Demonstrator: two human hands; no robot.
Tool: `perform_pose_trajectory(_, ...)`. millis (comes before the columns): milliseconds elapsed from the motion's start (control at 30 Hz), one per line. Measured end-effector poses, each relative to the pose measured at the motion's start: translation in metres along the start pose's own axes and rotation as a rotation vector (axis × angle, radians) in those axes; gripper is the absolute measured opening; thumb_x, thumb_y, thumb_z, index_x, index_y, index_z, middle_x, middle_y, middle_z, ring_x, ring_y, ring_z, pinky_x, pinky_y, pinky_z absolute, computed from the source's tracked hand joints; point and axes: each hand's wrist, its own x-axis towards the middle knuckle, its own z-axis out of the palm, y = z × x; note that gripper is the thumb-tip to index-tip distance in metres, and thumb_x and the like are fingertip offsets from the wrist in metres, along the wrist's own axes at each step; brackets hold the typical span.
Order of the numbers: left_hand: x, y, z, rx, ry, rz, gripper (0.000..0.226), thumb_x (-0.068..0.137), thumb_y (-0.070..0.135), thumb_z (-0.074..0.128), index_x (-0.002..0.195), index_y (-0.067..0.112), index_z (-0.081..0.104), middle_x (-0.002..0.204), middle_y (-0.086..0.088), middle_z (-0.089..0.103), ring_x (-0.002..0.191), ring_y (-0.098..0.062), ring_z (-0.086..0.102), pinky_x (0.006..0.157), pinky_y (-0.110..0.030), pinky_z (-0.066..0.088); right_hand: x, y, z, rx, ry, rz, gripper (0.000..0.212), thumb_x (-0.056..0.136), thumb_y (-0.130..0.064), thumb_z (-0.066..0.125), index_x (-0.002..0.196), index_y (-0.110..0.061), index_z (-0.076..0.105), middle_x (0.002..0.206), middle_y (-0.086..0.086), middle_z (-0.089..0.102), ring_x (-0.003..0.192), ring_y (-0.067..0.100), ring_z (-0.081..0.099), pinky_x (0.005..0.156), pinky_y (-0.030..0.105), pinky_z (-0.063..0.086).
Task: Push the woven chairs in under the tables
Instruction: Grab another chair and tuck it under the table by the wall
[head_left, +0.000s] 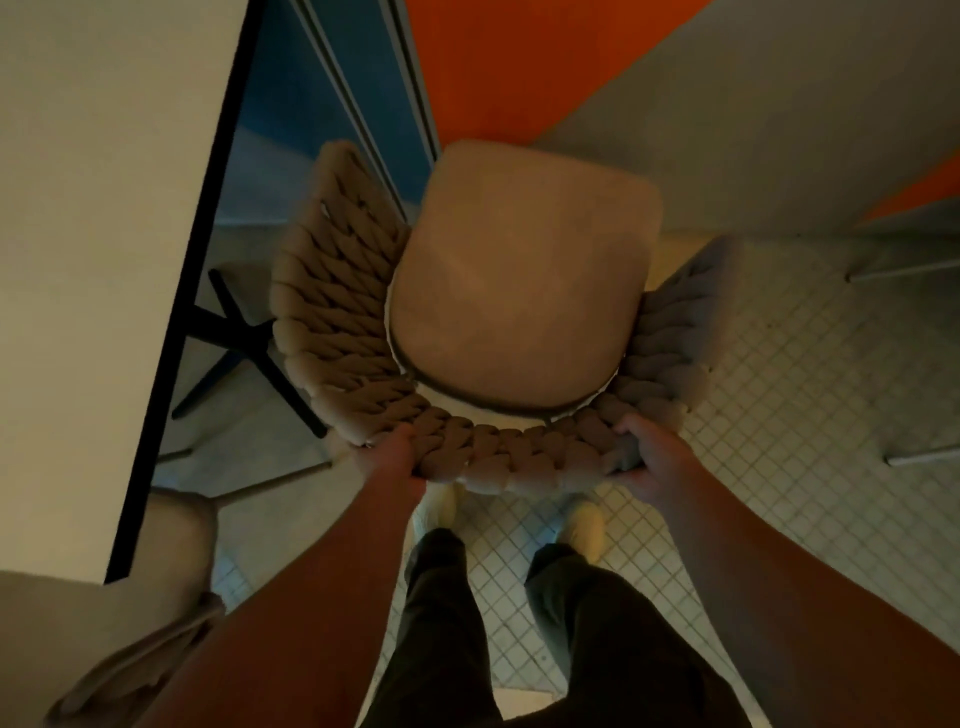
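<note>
A beige woven chair (337, 312) with a tan seat cushion (519, 291) stands straight in front of me, its curved back towards me. My left hand (392, 460) grips the back's rim on the left. My right hand (652, 457) grips the rim on the right. The front edge of the seat lies at the edge of a pale table (753, 130) at the upper right. A second pale table (93, 234) with a black edge fills the left side.
The left table's black cross base (244, 338) stands on the floor beside the chair. Part of another beige chair (156, 597) shows at the lower left. Small white floor tiles (805, 389) spread to the right. My legs and pale shoes are below the chair back.
</note>
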Motion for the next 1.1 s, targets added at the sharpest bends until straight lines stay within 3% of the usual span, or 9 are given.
perform_pose_trajectory(133,0.003,-0.003,0.007,-0.011,0.011,-0.002,0.027,0.096,0.000,0.056,0.117,0.015,0.048,0.115,-0.023,0.066,0.098,-0.043,0.069,0.083,-0.063,0.057,-0.003,-0.020,0.002,-0.043,-0.046,-0.019,0.065,0.092,-0.005,0.060,0.151,-0.015,0.035,0.156,0.021,0.032,0.132,0.049,0.045,0.103,0.071,0.040)
perform_pose_trajectory(300,0.007,0.012,-0.011,0.139,-0.001,0.098,0.064,0.084,0.007,0.075,0.139,0.025,0.048,0.126,-0.010,0.066,0.107,-0.034,0.068,0.073,-0.054,0.061,-0.017,-0.018,0.009,-0.093,0.073,-0.122,0.042,0.091,-0.005,0.065,0.131,-0.004,0.051,0.134,0.029,0.053,0.116,0.046,0.058,0.095,0.061,0.050)
perform_pose_trajectory(367,0.009,0.026,-0.021,0.296,0.022,0.259,0.089,0.076,0.009,0.084,0.149,0.024,0.037,0.140,-0.009,0.057,0.120,-0.032,0.062,0.086,-0.052,0.059,-0.021,-0.011,0.014,-0.251,0.230,-0.302,0.046,0.091,-0.014,0.067,0.132,-0.004,0.046,0.126,0.026,0.058,0.101,0.041,0.062,0.082,0.047,0.054)
perform_pose_trajectory(500,0.021,0.053,-0.033,0.988,0.061,0.795,0.132,0.061,0.042,0.094,0.159,0.015,0.010,0.165,-0.011,0.018,0.149,-0.029,0.028,0.117,-0.042,0.034,-0.037,0.010,0.018,-0.632,0.377,-0.623,0.071,0.102,-0.016,0.049,0.158,-0.003,0.006,0.160,0.024,0.024,0.137,0.040,0.041,0.095,0.033,0.041)
perform_pose_trajectory(567,0.028,0.063,-0.037,1.312,0.004,1.075,0.128,0.067,0.057,0.085,0.159,0.010,0.010,0.168,-0.015,0.008,0.156,-0.030,0.009,0.125,-0.043,0.015,-0.044,0.027,0.017,-0.836,0.381,-0.754,0.068,0.100,-0.010,0.048,0.156,0.000,0.012,0.165,0.024,0.004,0.150,0.039,0.018,0.112,0.037,0.035)
perform_pose_trajectory(633,0.036,0.077,-0.040,1.567,-0.162,1.259,0.100,0.081,0.065,0.065,0.154,0.006,0.031,0.164,-0.016,0.025,0.155,-0.029,0.012,0.125,-0.050,0.014,-0.043,0.043,0.015,-1.080,0.408,-0.927,0.052,0.095,-0.011,0.055,0.141,0.007,0.042,0.161,0.033,0.008,0.152,0.043,0.006,0.120,0.049,0.027)
perform_pose_trajectory(767,0.054,0.114,-0.045,1.982,-0.508,1.457,0.095,0.087,0.084,0.011,0.130,0.019,0.066,0.135,-0.005,0.065,0.138,-0.025,0.048,0.119,-0.056,0.017,-0.043,0.062,0.016,-1.524,0.384,-1.185,0.042,0.092,-0.034,0.040,0.088,-0.007,0.072,0.113,0.015,0.068,0.131,0.034,0.047,0.113,0.062,0.028)
perform_pose_trajectory(933,0.047,0.137,-0.030,2.529,-0.630,1.210,0.124,0.055,0.100,-0.005,0.156,0.037,0.031,0.160,0.012,0.038,0.154,-0.018,0.018,0.120,-0.059,-0.007,-0.042,0.060,0.031,-1.769,0.292,-1.247,0.054,0.090,-0.062,0.041,0.084,-0.022,0.076,0.087,-0.001,0.075,0.097,0.024,0.066,0.110,0.057,0.026)
perform_pose_trajectory(1100,0.033,0.134,-0.015,2.567,-0.621,1.176,0.118,0.050,0.099,0.002,0.152,0.047,0.031,0.160,0.018,0.036,0.150,-0.020,0.024,0.117,-0.053,0.014,-0.029,0.045,0.034,-1.812,-0.043,-1.400,0.076,0.081,-0.086,0.031,0.092,-0.025,0.074,0.090,-0.006,0.073,0.079,0.017,0.068,0.068,0.030,0.048)
